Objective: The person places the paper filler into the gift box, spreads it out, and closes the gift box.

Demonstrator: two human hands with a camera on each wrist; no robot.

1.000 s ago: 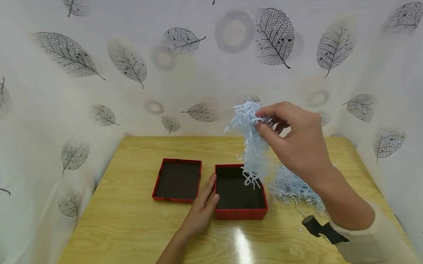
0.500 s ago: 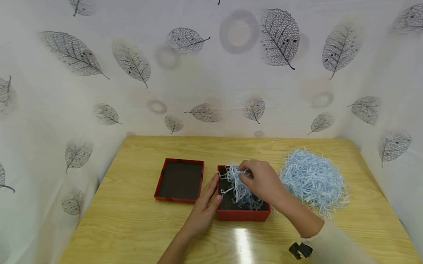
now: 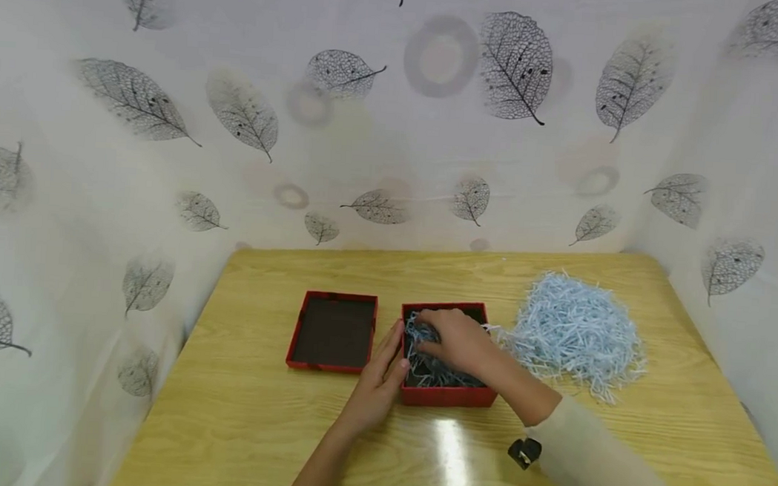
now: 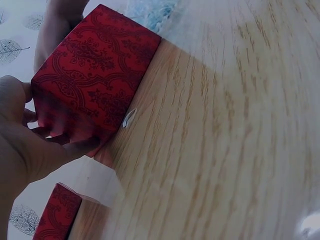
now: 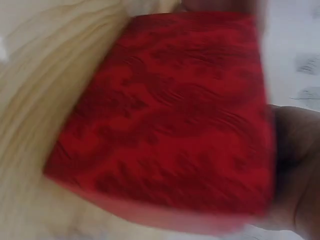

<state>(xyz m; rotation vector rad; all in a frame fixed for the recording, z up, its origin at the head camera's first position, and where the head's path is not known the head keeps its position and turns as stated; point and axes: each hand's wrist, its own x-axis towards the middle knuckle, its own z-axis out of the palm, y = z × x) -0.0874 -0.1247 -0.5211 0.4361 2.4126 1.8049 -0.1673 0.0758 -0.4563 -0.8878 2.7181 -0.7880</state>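
Observation:
In the head view, a red box [image 3: 448,397] with a dark inside stands on the table. My left hand [image 3: 369,392] rests along its left wall with straight fingers. Patterned red cloth covers the box [image 4: 97,70] in the left wrist view, where the left fingers press flat on its side. My right hand [image 3: 463,343] reaches down inside the box, with pale blue shredded paper [image 3: 421,330] between its thumb and forefinger. More strands spread over the box floor, partly covered by this hand. In the right wrist view, the box wall hides the right fingers.
A shallow red lid [image 3: 332,332], dark side up, lies left of the box. On the right sits a loose pile of pale blue shredded paper [image 3: 577,332], strands trailing toward the box. Behind the wooden table [image 3: 231,419] hangs a leaf-print curtain [image 3: 395,147].
My right hand has come down from above the box with a clump of shredded paper and moved left inside it. The paper has spread out in the box. My left hand has stayed put.

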